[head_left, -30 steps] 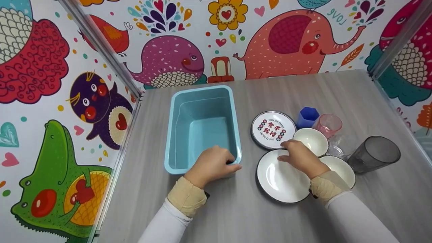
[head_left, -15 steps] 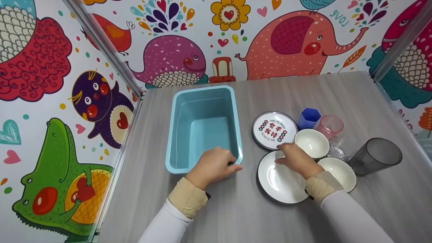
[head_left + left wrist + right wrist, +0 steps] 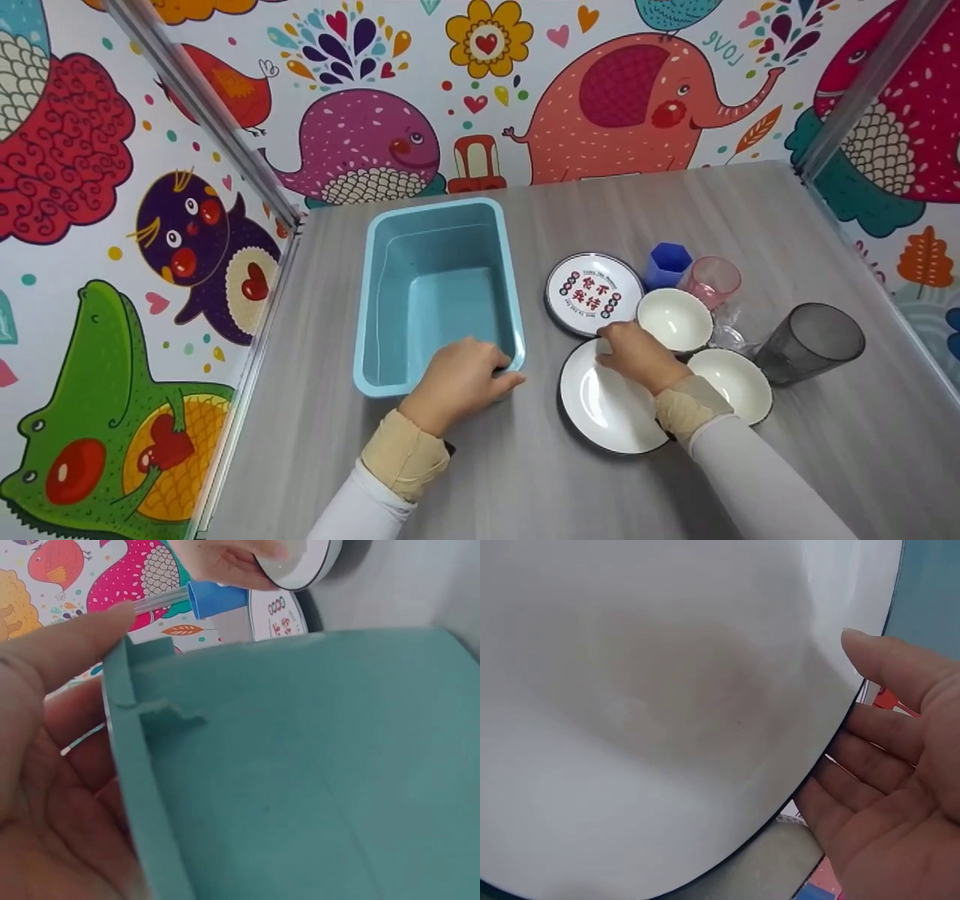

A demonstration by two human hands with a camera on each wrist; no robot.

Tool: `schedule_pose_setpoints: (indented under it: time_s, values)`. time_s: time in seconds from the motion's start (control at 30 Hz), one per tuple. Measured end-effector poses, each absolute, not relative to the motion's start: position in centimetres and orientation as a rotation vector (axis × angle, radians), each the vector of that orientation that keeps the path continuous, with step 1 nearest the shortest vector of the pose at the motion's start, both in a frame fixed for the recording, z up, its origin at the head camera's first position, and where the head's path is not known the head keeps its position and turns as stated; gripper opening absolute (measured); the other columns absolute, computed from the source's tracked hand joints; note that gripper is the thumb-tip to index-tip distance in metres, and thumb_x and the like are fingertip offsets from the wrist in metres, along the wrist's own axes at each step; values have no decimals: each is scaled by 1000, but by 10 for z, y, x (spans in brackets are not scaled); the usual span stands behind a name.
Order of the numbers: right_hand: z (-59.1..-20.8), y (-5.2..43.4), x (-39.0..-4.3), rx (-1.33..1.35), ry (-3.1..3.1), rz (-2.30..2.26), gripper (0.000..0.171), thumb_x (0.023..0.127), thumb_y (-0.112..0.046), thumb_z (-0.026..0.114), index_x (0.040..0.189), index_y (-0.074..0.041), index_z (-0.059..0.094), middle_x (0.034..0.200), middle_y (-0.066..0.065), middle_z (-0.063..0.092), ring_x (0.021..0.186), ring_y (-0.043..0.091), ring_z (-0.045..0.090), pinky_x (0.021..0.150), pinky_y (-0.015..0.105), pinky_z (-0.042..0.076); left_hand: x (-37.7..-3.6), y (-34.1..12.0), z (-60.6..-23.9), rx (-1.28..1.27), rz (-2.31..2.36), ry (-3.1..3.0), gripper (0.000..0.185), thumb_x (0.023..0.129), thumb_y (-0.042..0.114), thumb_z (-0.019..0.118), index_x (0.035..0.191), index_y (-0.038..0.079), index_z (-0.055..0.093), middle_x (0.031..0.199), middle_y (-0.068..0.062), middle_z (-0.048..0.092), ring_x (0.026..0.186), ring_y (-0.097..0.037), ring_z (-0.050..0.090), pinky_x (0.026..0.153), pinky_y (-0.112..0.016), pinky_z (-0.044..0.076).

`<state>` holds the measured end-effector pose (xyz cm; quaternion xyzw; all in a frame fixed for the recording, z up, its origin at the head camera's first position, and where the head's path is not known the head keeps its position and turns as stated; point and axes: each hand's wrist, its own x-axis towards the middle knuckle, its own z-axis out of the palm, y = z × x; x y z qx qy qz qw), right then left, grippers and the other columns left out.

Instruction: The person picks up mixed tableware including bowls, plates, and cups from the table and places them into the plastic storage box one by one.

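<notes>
My left hand (image 3: 459, 381) grips the near right corner of a light blue plastic basin (image 3: 363, 307), which has nothing visible inside. In the left wrist view the thumb (image 3: 90, 637) lies at the basin's edge, with the other fingers behind it. My right hand (image 3: 639, 355) holds the far rim of a white dinner plate (image 3: 606, 409) with a dark edge. The right wrist view shows the thumb (image 3: 881, 660) over the plate's face and the fingers (image 3: 874, 757) at and behind its rim. Just beyond sits a smaller plate (image 3: 592, 289) with red characters.
Two white bowls (image 3: 673, 321) stand right of the plates, the nearer bowl (image 3: 733, 386) beside my right wrist. Behind and beside them are a blue cup (image 3: 667, 264), a pink cup (image 3: 714, 279), a clear item (image 3: 729, 336) and a dark grey tumbler (image 3: 814, 341). Printed panels (image 3: 375, 135) enclose the table.
My right hand has shifted slightly left along the dinner plate's rim. My left hand stays on the basin. The head view has swung a little.
</notes>
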<state>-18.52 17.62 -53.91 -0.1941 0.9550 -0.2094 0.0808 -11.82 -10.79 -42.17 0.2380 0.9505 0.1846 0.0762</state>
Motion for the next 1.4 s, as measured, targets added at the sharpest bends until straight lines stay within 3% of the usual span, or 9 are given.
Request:
schedule_pose_setpoints:
  time_s: [0.47,0.73,1.07,1.4]
  values:
    - [-545,175,-182,-640,2983,-577,17,75,-4,77,88,5,69,82,19,62,78,35,60,73,50,53,-117,-106,-424,685,561,2873,45,93,39,72,57,19,51,55,11,30,51,-5,33,47,-22,26]
    - [-538,172,-187,-597,2935,-513,21,77,-6,77,91,5,68,87,22,63,82,39,60,74,52,52,-117,-106,-425,691,555,2897,42,92,39,72,59,18,57,55,11,32,52,-6,34,48,-23,28]
    - [-531,171,-195,-514,2723,-565,14,82,-4,73,91,5,69,83,17,69,72,26,58,70,45,51,-117,-106,-427,689,547,2893,33,93,39,71,70,15,68,56,10,35,52,-6,36,48,-23,29]
    - [-529,167,-199,-493,2735,-575,7,79,0,75,85,4,72,82,18,71,70,23,56,68,43,50,-116,-106,-426,678,557,2882,29,92,37,72,76,13,74,57,9,40,54,-7,38,49,-23,32]
